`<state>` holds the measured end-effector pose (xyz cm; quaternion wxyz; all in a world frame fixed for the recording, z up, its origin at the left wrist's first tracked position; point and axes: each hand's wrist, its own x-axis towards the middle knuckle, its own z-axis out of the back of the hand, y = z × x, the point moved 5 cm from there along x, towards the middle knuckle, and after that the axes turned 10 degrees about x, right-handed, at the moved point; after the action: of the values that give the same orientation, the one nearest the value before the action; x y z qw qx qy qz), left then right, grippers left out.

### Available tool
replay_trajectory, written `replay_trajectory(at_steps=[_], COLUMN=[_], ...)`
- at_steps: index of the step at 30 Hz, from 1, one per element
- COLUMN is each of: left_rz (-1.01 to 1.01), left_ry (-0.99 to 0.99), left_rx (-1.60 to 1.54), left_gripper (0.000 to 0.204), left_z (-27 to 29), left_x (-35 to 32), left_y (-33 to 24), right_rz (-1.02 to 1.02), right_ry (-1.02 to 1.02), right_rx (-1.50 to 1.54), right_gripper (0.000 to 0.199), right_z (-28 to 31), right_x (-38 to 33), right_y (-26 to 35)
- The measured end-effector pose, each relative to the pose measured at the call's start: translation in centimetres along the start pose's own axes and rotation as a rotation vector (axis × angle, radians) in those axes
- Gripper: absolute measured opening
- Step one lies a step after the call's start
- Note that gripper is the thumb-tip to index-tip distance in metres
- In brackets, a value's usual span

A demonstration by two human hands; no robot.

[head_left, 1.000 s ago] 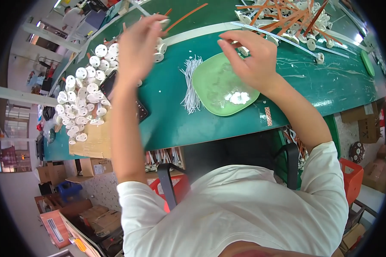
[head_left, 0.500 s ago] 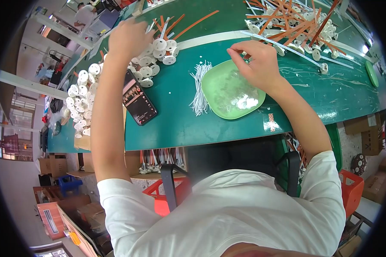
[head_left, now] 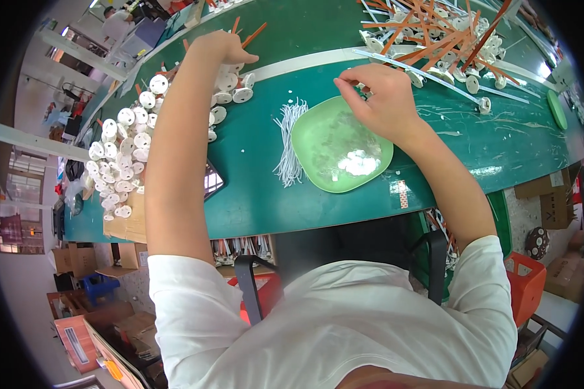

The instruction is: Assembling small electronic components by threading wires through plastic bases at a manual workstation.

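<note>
My left hand [head_left: 222, 48] reaches over a cluster of white round discs [head_left: 227, 82] with orange and white strips at the far left. Its thumb sticks out to the right, apart from the strip beside it; the other fingers are mostly hidden. Above the light green tray [head_left: 311, 174], my right hand [head_left: 381, 98] is closed, thumb and curled fingers drawn together. Whatever it may pinch is too small or hidden to make out. Small clear or whitish bits lie in the tray. A bundle of thin white cords [head_left: 288, 146] lies along its left side.
A phone [head_left: 213, 179] is partly covered by my left forearm. More white discs [head_left: 124, 146] are heaped on cardboard at the left. A tangled pile of orange and white strips with discs [head_left: 444, 45] lies at the far right. The green table's [head_left: 266, 211] front edge is close to me.
My left hand, blurred before, has shifted right and turned, its thumb now out to the right. The forearm covers more of the phone. My right hand stays closed above the tray. The view has shifted slightly.
</note>
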<state>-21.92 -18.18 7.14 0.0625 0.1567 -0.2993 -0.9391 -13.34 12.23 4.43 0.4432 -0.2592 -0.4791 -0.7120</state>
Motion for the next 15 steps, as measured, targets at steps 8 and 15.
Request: replay_trajectory(at_steps=[8,15], left_rz=[-0.292,-0.353], left_ry=[-1.269,-1.271], left_rx=[-0.677,-1.130], left_gripper=[0.032,0.021], left_z=[4.3,-0.7], left_x=[-11.5,-16.0], left_y=[-9.8,-11.7], right_rz=[-0.377,-0.627], right_ry=[0.280,0.353], right_rx=[-0.885,-0.852], right_gripper=[0.028,0.018], right_z=[5.8,6.9], right_x=[0.1,1.4], right_y=[-6.8,-8.4])
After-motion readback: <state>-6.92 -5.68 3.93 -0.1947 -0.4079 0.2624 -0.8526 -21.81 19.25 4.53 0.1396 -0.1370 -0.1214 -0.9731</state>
